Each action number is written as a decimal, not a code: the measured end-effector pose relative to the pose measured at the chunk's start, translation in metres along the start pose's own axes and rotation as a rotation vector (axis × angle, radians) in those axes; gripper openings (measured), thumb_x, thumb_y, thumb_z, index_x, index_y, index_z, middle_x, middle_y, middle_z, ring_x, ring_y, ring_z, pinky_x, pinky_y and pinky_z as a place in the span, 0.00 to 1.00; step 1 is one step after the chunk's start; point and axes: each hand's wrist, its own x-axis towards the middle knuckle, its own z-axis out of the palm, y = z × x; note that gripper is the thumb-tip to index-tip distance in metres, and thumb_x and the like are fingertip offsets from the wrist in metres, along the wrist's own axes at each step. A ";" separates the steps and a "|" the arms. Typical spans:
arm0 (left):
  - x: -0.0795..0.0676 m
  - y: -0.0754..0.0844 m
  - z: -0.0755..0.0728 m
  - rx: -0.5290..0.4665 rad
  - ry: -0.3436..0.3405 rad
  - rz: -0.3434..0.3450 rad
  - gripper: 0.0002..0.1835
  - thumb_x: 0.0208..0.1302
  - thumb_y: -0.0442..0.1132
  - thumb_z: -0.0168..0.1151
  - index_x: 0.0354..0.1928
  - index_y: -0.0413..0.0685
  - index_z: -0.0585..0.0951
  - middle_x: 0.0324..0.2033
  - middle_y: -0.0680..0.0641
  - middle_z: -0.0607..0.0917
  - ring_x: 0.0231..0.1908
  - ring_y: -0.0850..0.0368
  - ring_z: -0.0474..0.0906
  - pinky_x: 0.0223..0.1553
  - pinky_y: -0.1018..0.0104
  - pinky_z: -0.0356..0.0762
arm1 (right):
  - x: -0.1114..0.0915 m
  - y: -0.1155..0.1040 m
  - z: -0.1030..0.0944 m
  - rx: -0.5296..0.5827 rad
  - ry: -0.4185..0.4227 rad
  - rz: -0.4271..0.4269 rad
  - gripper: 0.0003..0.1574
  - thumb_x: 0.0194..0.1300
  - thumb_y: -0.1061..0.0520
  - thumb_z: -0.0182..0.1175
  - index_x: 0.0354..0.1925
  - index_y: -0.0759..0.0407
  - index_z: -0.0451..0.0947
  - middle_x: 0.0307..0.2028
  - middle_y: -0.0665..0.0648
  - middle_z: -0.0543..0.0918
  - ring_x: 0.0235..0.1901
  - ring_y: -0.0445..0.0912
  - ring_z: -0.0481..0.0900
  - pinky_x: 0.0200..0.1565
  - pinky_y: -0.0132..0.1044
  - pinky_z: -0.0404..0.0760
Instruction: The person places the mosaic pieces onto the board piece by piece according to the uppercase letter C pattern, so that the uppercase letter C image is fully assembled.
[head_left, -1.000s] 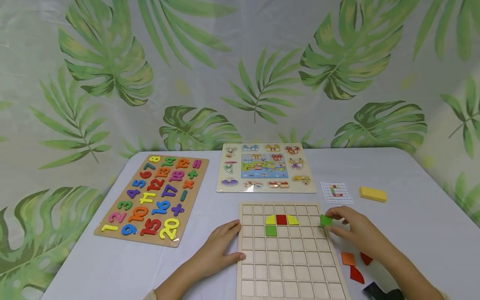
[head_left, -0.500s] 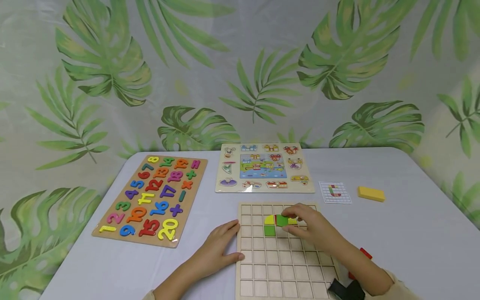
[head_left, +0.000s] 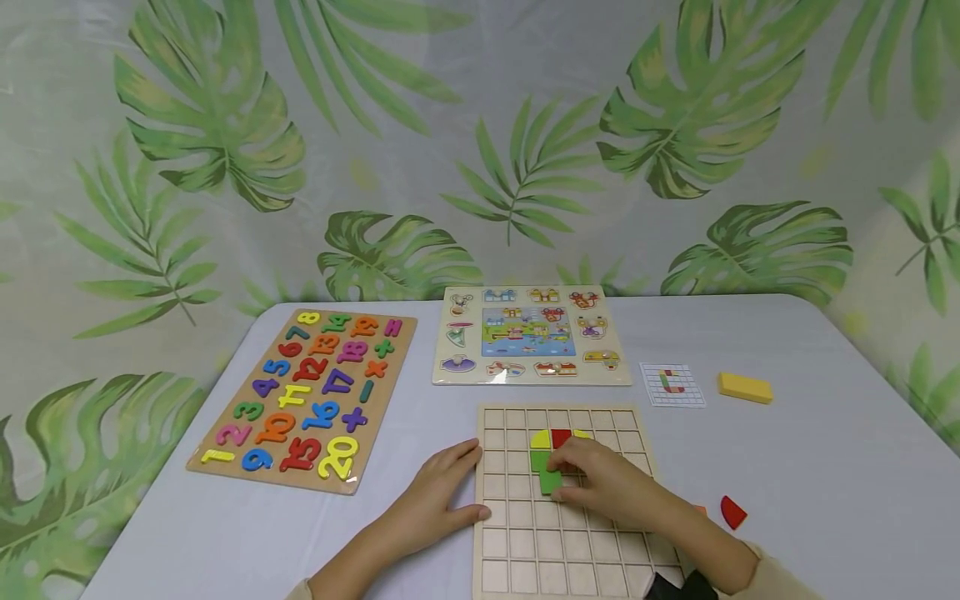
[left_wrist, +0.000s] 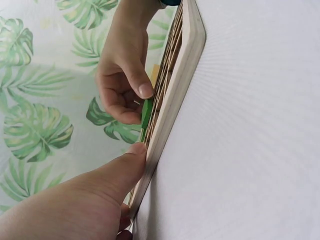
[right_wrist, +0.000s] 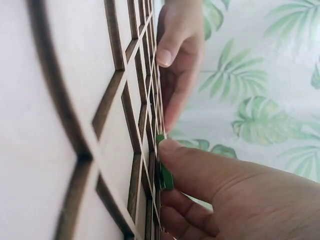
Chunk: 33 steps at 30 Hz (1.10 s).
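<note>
My right hand (head_left: 611,483) pinches a green square tile (head_left: 550,483) between thumb and fingers, low over the wooden grid board (head_left: 517,533). Just above that tile in the head view, another green tile (head_left: 537,460) sits in a cell. Over it lies a yellow rounded piece (head_left: 541,440), then a red square tile (head_left: 561,437). A second yellow piece (head_left: 581,433) is partly covered by the right hand. My left hand (head_left: 431,504) rests at the board's left edge, its thumb on the rim. In the right wrist view, the pinched tile (right_wrist: 166,177) stands tilted against the grid.
Right of the board lie a red quarter-round piece (head_left: 732,512) and an orange piece (head_left: 701,509), mostly hidden by the forearm. Behind are a pattern card (head_left: 690,396), a yellow block (head_left: 745,387) and a picture puzzle (head_left: 525,382). A number puzzle (head_left: 393,350) lies to the left.
My right hand has carried the green tile leftward from beyond the board's right edge, across the red tile, and down to below the placed green one. The left hand has stayed at the edge.
</note>
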 end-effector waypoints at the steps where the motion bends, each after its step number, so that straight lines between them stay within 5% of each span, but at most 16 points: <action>1: 0.000 0.000 0.000 0.001 0.000 0.000 0.42 0.55 0.59 0.57 0.65 0.41 0.60 0.66 0.49 0.56 0.64 0.50 0.50 0.61 0.52 0.52 | 0.000 0.001 0.001 -0.017 0.001 -0.009 0.19 0.54 0.44 0.62 0.42 0.51 0.76 0.39 0.42 0.75 0.41 0.37 0.70 0.44 0.34 0.73; 23: 0.000 -0.001 0.000 0.010 -0.001 0.007 0.42 0.55 0.60 0.56 0.66 0.41 0.59 0.66 0.49 0.56 0.64 0.50 0.50 0.61 0.53 0.52 | 0.002 0.002 0.005 -0.013 0.018 -0.080 0.12 0.55 0.48 0.62 0.40 0.44 0.77 0.38 0.38 0.74 0.41 0.36 0.70 0.44 0.35 0.73; 33: 0.000 -0.001 0.000 0.006 0.002 0.013 0.42 0.55 0.60 0.56 0.66 0.41 0.60 0.66 0.49 0.56 0.64 0.50 0.50 0.61 0.52 0.52 | -0.009 -0.002 -0.023 0.150 -0.010 0.058 0.27 0.56 0.44 0.60 0.52 0.53 0.72 0.45 0.47 0.75 0.43 0.44 0.72 0.43 0.38 0.74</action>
